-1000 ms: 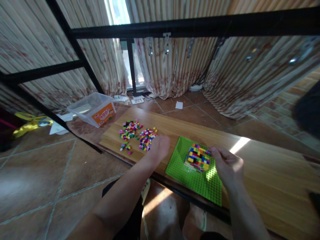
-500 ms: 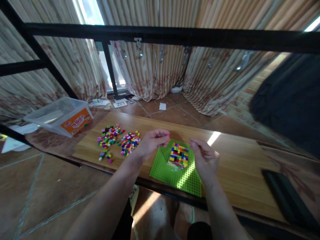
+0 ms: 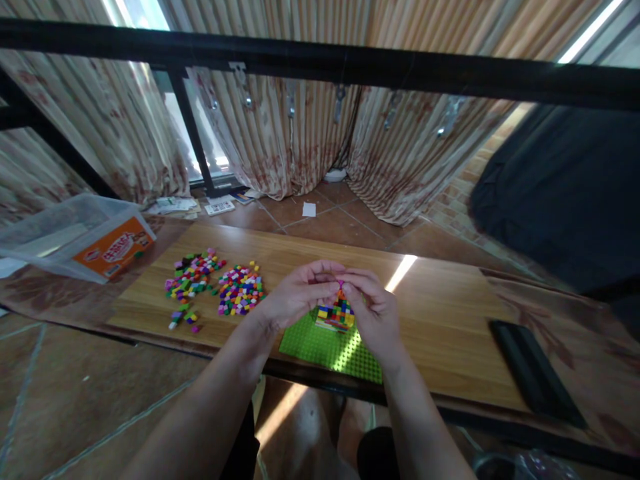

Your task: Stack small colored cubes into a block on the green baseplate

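My left hand [image 3: 305, 293] and my right hand [image 3: 374, 308] meet fingertip to fingertip. Pinched between them are small pink and orange building bricks [image 3: 341, 288], mostly covered by the fingers. Just below and behind the hands sits a multicoloured block of stacked bricks [image 3: 334, 319] on a green studded baseplate [image 3: 320, 350]. Its upper part is partly hidden by my fingers. Both hands are closed.
Loose bricks lie in a larger pile [image 3: 241, 291] and another pile [image 3: 193, 275] to the left on the wooden tabletop [image 3: 440, 320]. A clear plastic tub [image 3: 80, 233] with an orange label stands far left. A black flat object [image 3: 535, 370] lies at the right.
My hands have come together from either side of the brick block, and their fingertips now meet at the small bricks. The view has shifted to the right.
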The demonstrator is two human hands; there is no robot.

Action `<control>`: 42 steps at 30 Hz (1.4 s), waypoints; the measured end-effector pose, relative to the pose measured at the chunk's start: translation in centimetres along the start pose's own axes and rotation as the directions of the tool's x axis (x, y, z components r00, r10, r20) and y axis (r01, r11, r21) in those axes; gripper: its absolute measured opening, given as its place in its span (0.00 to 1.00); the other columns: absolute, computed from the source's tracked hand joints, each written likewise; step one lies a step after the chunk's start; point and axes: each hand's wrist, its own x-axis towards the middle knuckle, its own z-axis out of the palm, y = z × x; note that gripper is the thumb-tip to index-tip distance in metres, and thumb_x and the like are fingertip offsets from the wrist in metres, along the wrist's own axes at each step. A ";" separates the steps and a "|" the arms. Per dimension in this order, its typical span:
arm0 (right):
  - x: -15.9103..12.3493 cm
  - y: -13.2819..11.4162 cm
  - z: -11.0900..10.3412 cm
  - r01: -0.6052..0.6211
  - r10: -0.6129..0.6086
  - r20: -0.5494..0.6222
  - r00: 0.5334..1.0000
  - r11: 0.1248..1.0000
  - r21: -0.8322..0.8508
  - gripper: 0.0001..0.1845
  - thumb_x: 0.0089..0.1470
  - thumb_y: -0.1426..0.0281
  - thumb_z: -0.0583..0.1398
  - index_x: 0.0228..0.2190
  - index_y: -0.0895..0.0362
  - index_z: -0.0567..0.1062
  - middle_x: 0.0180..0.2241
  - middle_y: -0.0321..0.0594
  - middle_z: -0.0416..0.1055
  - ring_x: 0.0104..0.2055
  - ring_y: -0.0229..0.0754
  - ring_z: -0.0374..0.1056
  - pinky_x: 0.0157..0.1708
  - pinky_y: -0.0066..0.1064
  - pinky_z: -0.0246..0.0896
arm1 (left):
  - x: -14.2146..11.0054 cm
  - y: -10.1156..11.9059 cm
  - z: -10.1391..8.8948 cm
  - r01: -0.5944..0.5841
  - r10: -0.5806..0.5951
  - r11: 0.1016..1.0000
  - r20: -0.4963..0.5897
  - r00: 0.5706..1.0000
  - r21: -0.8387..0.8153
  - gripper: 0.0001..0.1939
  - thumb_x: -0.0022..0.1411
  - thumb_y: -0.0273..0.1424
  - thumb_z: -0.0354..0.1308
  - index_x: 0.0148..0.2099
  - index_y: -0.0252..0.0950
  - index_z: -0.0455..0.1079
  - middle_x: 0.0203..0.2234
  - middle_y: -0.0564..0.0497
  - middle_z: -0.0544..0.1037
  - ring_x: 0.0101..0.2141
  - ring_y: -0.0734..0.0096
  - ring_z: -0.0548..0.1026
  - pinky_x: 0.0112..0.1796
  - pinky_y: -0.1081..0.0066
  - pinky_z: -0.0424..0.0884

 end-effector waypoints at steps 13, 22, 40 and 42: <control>-0.1 2.4 -1.3 -0.109 0.084 -0.131 0.988 0.973 -0.201 0.08 0.55 0.65 0.60 0.32 0.54 0.79 0.35 0.41 0.74 0.38 0.41 0.70 0.40 0.34 0.66 | 0.4 0.6 -2.3 -0.045 0.041 0.999 -0.314 0.949 -0.006 0.13 0.46 0.24 0.67 0.37 0.31 0.74 0.26 0.54 0.74 0.25 0.83 0.70 0.30 0.79 0.66; -0.2 3.1 -0.6 -0.133 0.123 -0.051 0.991 0.917 -0.375 0.08 0.54 0.67 0.60 0.30 0.55 0.79 0.32 0.41 0.75 0.37 0.43 0.70 0.40 0.36 0.65 | 0.9 -0.9 -2.2 0.051 -0.020 0.997 -0.413 0.910 0.064 0.09 0.47 0.23 0.65 0.35 0.29 0.75 0.22 0.53 0.72 0.23 0.82 0.67 0.29 0.77 0.63; 0.2 4.4 -1.2 -0.280 0.303 0.058 0.951 0.925 -0.256 0.09 0.52 0.64 0.60 0.31 0.53 0.81 0.33 0.39 0.76 0.34 0.41 0.72 0.33 0.32 0.68 | 1.0 -1.5 -1.8 0.072 0.008 0.971 -0.332 0.943 0.227 0.06 0.48 0.21 0.60 0.32 0.28 0.76 0.16 0.53 0.70 0.20 0.81 0.63 0.25 0.75 0.56; 0.3 4.5 -1.2 -0.280 0.308 0.061 0.950 0.920 -0.275 0.09 0.52 0.64 0.61 0.31 0.53 0.81 0.32 0.39 0.76 0.34 0.41 0.72 0.33 0.32 0.67 | 1.1 -1.6 -1.8 0.071 0.010 0.971 -0.334 0.942 0.230 0.06 0.49 0.21 0.59 0.32 0.27 0.76 0.16 0.53 0.70 0.20 0.81 0.63 0.25 0.76 0.56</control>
